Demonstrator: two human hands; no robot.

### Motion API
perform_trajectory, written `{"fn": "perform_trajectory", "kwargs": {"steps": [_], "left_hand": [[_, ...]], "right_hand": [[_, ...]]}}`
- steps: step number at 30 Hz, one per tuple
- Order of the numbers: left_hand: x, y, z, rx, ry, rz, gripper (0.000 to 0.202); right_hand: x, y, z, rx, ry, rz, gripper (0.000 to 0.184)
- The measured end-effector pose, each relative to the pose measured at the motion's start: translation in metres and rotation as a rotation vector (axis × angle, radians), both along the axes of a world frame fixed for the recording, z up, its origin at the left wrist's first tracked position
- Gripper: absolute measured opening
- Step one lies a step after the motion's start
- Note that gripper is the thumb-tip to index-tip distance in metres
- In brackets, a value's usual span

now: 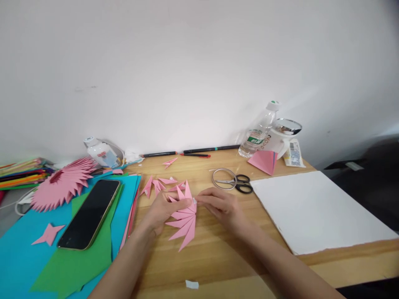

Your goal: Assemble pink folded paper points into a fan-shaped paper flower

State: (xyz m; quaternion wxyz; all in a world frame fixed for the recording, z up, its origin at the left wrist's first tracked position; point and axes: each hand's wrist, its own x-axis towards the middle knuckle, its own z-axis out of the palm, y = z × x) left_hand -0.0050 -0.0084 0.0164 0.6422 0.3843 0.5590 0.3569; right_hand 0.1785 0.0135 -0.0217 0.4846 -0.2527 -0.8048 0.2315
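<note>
Centrally, left hand [162, 209] and right hand [220, 205] both pinch pink folded-paper fan [184, 216] between them on wooden desk [218, 253]; loose pink petals [158, 183] just beyond left hand, scissors [238, 183] beyond right.

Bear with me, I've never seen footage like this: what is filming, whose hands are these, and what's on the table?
No machine here: one camera worn on a person's head looks down at their own bare hands. The left hand and right hand pinch a pink paper fan of folded points over a wooden table. Loose pink points lie just behind it. To the left are coloured paper sheets with a phone on them, and a pink spiky flower. To the right lies a white board; scissors and a water bottle sit farther back.
</note>
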Motion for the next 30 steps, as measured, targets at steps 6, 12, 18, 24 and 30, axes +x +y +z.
{"fn": "perform_trajectory", "kwargs": {"steps": [6,12,18,24,30], "left_hand": [[-0.0037,0.0000,0.0005,-0.092,-0.006,-0.040,0.027],[-0.0058,0.0008,-0.0032,-0.093,0.014,-0.079,0.028],[-0.0075,0.0013,-0.0038,-0.102,0.004,-0.119,0.026],[-0.0081,0.0023,-0.0041,-0.103,0.024,-0.122,0.026],[-0.0084,0.0014,-0.0042,-0.110,0.038,-0.116,0.027]], "right_hand": [[0.0084,-0.0022,0.0029,0.063,-0.270,0.139,0.031],[0.0073,-0.0030,0.0078,0.003,-0.335,0.170,0.029],[0.0062,-0.0027,0.0059,0.001,-0.283,0.187,0.024],[0.0066,-0.0027,0.0045,0.023,-0.284,0.197,0.025],[0.0070,-0.0037,0.0068,0.024,-0.336,0.213,0.025]]}}
